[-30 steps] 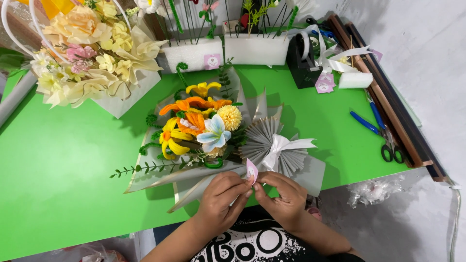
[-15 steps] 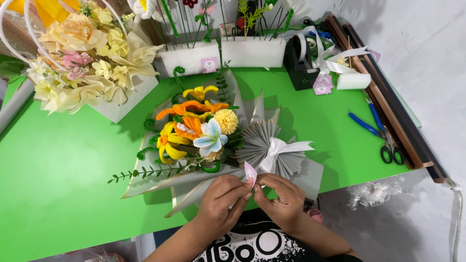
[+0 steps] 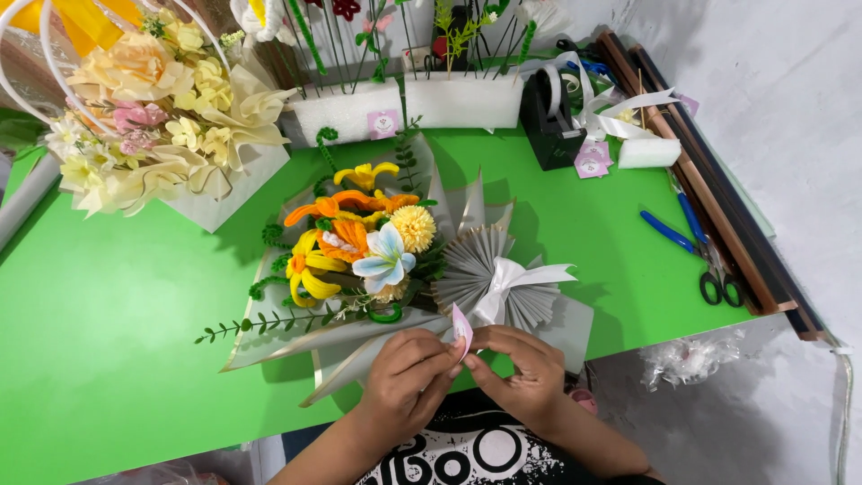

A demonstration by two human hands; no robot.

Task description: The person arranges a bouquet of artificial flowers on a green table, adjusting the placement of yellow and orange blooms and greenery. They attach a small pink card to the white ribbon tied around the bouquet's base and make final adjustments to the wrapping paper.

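A bouquet (image 3: 359, 247) of orange, yellow and white artificial flowers lies on the green table (image 3: 117, 341), wrapped in grey pleated paper with a white ribbon bow (image 3: 507, 280). At the table's near edge my left hand (image 3: 406, 382) and my right hand (image 3: 519, 373) meet just below the wrapping. Together their fingertips pinch a small pink and white sticker (image 3: 461, 327) that stands upright between them.
A cream and yellow flower arrangement (image 3: 153, 117) stands at the back left. White foam blocks (image 3: 462, 99) with flower stems, a black tape dispenser (image 3: 549, 117), ribbon and pink stickers (image 3: 593, 162) line the back. Blue pliers (image 3: 669, 232) and scissors (image 3: 718, 283) lie at the right.
The view has shifted slightly. Both hands stay together on the sticker with only small finger movements.
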